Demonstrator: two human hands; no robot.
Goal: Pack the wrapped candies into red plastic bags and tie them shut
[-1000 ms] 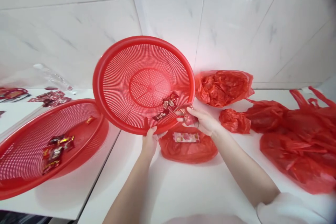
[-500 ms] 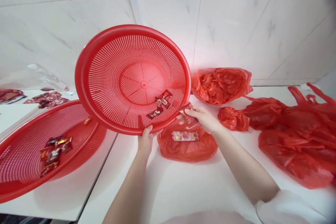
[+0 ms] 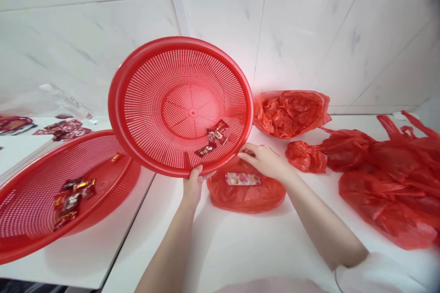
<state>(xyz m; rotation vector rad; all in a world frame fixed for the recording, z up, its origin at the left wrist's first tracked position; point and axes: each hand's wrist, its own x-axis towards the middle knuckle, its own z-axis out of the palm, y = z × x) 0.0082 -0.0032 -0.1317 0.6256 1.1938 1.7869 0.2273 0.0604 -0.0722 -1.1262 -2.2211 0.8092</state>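
My left hand (image 3: 193, 186) grips the lower rim of a red plastic mesh basket (image 3: 118, 100), its thumb over the edge. The basket is tilted with its mouth toward me; several small dark-red wrapped candies (image 3: 206, 148) lie low on its inner wall. My right hand (image 3: 263, 160) is at the basket's lower right rim, fingers bent and thumb apart, with nothing visible between them. Under that hand, a pink-and-white flowered packet (image 3: 243, 179) lies on a red plastic bag (image 3: 247, 200) on the white table.
A second red basket (image 3: 99, 219) with candies (image 3: 72, 202) stands tilted at left. Behind it lie scattered packets (image 3: 65, 130). An opened red bag (image 3: 292, 112) sits by the tiled wall (image 3: 309, 41); several filled red bags (image 3: 388, 183) crowd the right side of the table (image 3: 261, 247).
The red packet that was in my right hand is no longer seen there. That hand has moved closer against the rim, and the basket has shifted slightly right.
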